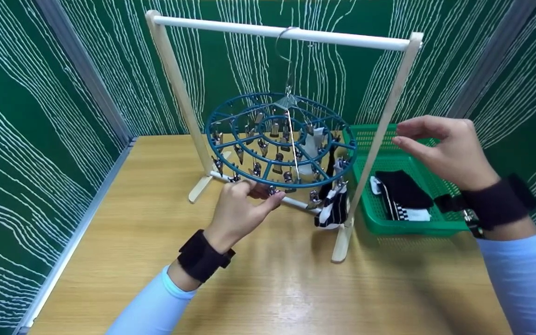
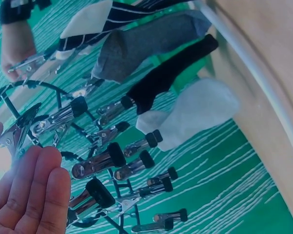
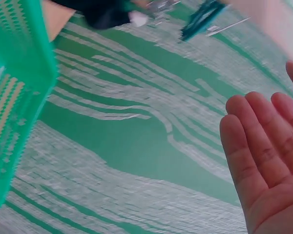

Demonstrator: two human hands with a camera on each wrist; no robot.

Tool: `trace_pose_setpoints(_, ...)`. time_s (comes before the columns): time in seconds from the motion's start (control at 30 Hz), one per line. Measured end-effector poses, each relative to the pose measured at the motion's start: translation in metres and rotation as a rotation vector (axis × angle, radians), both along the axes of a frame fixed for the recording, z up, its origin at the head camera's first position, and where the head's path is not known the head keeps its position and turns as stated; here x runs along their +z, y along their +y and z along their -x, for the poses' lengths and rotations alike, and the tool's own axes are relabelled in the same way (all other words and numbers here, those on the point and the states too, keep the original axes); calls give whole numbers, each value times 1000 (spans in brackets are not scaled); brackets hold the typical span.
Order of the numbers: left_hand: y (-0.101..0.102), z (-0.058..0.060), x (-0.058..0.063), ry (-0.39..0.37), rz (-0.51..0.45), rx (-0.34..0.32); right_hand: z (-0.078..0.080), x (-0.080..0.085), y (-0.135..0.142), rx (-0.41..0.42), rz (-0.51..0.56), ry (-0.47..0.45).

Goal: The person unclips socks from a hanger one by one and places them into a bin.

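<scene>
A round blue clip hanger (image 1: 352, 145) hangs by its hook from a white bar. My left hand (image 1: 237, 209) is at its front rim, pinching a metal clip (image 2: 20, 127) between thumb and fingers. Along the hanger's right side hang a black-and-white striped sock (image 1: 332, 211), a grey sock (image 2: 146, 51), a black sock (image 2: 173, 73) and a white sock (image 2: 193, 112). Several other clips (image 2: 100, 163) dangle with nothing in them. My right hand (image 1: 456, 151) is raised in the air above the basket, its fingers (image 3: 263, 151) relaxed and holding nothing.
To the right of the stand, a green basket (image 1: 417, 227) holds folded socks, a black one (image 1: 403, 188) among them. The stand's wooden post (image 1: 391, 107) rises between hanger and basket; its foot (image 1: 341, 244) rests on the wooden table (image 1: 133, 260).
</scene>
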State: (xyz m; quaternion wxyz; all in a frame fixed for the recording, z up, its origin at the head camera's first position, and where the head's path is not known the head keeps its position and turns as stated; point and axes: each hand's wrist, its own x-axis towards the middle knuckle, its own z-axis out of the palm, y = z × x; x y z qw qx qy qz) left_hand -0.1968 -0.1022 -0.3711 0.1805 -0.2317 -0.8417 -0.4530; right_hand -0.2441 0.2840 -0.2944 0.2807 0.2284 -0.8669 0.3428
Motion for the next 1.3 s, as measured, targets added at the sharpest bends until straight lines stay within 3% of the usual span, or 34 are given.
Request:
trace_pose_setpoints(0.23, 0, 0, -2, 13, 16, 5, -24, 8, -23, 171, -41, 219)
trace_pose_setpoints(0.33, 0, 0, -3, 32, 30, 9, -29, 5, -34, 250, -106, 291)
trace_pose_setpoints(0.57, -1, -2, -3, 142, 90, 18, -32, -7, -62, 283, -379, 309)
trace_pose_setpoints(0.7, -1, -5, -4, 234, 138, 37, -31, -16, -72, 273, -439, 272)
trace_pose_setpoints(0.83, -1, -8, -5, 368, 205, 77, -30, -24, -76, 256, -471, 254)
trace_pose_setpoints(1.03, -4, -11, -2, 677, 282, 149, -28, -26, -76, 261, -480, 273)
trace_pose_setpoints(1.17, 0, -14, 4, 874, 292, 148, -29, -27, -77, 257, -489, 305)
trace_pose_setpoints(1.3, 8, -17, 9, 1000, 328, 143, -30, -27, -80, 251, -505, 347)
